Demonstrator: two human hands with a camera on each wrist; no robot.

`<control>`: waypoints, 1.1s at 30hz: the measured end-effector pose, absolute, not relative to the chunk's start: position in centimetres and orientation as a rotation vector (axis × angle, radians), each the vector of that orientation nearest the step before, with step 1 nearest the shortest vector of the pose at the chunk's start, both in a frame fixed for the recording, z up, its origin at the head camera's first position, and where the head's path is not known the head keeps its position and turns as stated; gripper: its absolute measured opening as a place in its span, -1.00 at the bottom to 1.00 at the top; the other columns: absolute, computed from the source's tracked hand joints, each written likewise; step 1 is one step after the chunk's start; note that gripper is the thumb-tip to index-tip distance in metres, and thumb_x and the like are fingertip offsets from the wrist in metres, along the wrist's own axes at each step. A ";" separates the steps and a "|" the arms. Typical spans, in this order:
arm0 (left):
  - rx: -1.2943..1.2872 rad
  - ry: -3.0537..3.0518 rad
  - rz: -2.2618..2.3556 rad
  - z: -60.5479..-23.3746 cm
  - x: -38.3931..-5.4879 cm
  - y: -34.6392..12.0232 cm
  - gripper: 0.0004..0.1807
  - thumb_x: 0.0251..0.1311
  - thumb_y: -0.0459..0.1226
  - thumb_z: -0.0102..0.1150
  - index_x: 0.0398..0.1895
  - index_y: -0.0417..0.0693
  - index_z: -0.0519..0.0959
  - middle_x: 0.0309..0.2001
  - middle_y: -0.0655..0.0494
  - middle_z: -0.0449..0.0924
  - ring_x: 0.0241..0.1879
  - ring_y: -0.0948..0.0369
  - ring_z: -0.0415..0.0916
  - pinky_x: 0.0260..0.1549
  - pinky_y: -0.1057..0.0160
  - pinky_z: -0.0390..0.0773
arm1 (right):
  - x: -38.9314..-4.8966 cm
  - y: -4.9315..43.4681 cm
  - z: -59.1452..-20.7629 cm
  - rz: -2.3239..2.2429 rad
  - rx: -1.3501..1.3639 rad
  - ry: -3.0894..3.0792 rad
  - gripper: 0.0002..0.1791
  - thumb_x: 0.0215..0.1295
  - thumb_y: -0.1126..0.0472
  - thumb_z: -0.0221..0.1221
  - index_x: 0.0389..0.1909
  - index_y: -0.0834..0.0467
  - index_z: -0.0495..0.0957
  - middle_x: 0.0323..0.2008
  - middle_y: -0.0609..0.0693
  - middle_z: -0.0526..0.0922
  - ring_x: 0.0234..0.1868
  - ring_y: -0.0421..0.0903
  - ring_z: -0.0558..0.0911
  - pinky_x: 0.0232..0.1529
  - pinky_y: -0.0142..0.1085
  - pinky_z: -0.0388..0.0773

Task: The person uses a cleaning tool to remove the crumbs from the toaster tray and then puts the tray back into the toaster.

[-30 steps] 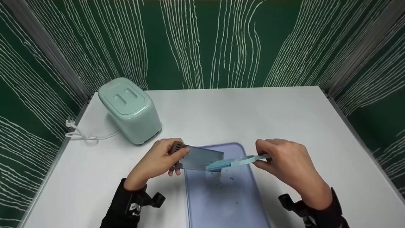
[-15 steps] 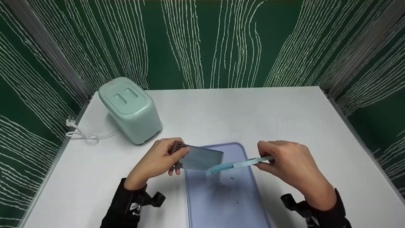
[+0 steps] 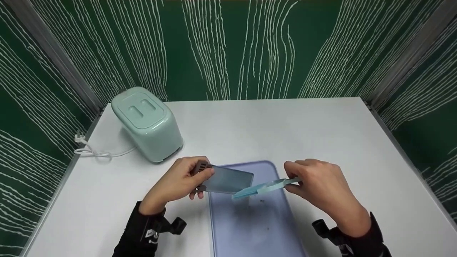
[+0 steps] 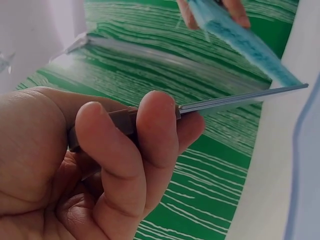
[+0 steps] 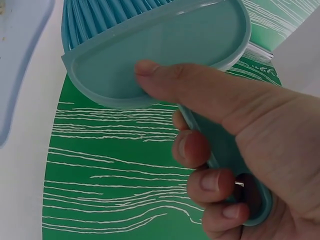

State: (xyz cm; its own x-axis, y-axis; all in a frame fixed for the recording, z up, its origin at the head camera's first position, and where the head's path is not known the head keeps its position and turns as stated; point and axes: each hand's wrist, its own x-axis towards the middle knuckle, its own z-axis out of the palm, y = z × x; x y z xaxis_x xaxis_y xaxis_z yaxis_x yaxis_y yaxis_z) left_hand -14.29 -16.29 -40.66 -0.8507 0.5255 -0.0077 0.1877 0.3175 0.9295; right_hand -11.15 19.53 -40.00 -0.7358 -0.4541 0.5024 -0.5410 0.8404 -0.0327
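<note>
My left hand (image 3: 180, 182) pinches a thin grey crumb tray (image 3: 228, 179) by its brown slotted end, thumb on top. The crumb tray slants over a lavender tray (image 3: 250, 235) on the table. My right hand (image 3: 317, 184) grips a teal hand brush (image 3: 262, 187) by its handle; in the right wrist view the thumb lies along the brush head (image 5: 155, 50). The bristles (image 3: 242, 193) are at the crumb tray's lower right edge; in the left wrist view the brush tip (image 4: 295, 80) meets the crumb tray's far end. A few dark crumbs (image 3: 262, 201) lie on the lavender tray.
A mint-green toaster (image 3: 150, 125) with a lid stands at the left back of the white table (image 3: 285, 132). Its white cord and plug (image 3: 89, 151) lie by the left edge. Green panels (image 3: 232, 50) with white lines enclose the back and sides.
The brush has slid from over the crumb tray to its lower edge, with small back-and-forth shifts of my right hand. My left hand and the crumb tray have barely moved.
</note>
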 end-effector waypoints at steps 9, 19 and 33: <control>0.649 2.333 1.508 -40.7 -14.2 -16.2 -0.70 0.59 -0.14 0.19 -0.31 -0.15 0.56 -0.63 0.05 0.57 -0.69 0.25 0.59 -0.74 0.24 0.59 | -10.8 19.8 -39.6 0.284 0.759 -2.618 -0.43 -0.24 0.31 0.62 -0.58 -0.10 0.33 -0.67 -0.39 0.31 -0.60 -0.42 0.23 -0.60 -0.47 0.12; 0.626 2.366 1.483 -40.6 -14.2 -16.1 -0.74 0.58 -0.14 0.19 -0.24 -0.14 0.62 -0.63 0.00 0.61 -0.69 0.24 0.57 -0.73 0.26 0.57 | -10.9 20.3 -39.1 0.299 0.702 -2.498 -0.42 -0.29 0.35 0.65 -0.57 -0.10 0.37 -0.65 -0.37 0.34 -0.58 -0.41 0.26 -0.61 -0.48 0.10; 0.661 2.303 1.514 -40.5 -14.1 -16.2 -0.81 0.59 -0.18 0.18 -0.25 -0.01 0.62 -0.67 0.11 0.55 -0.73 0.26 0.53 -0.77 0.24 0.55 | -11.1 19.2 -40.3 0.239 0.797 -2.496 -0.39 -0.36 0.40 0.60 -0.61 -0.08 0.30 -0.68 -0.35 0.30 -0.59 -0.39 0.21 -0.62 -0.51 0.07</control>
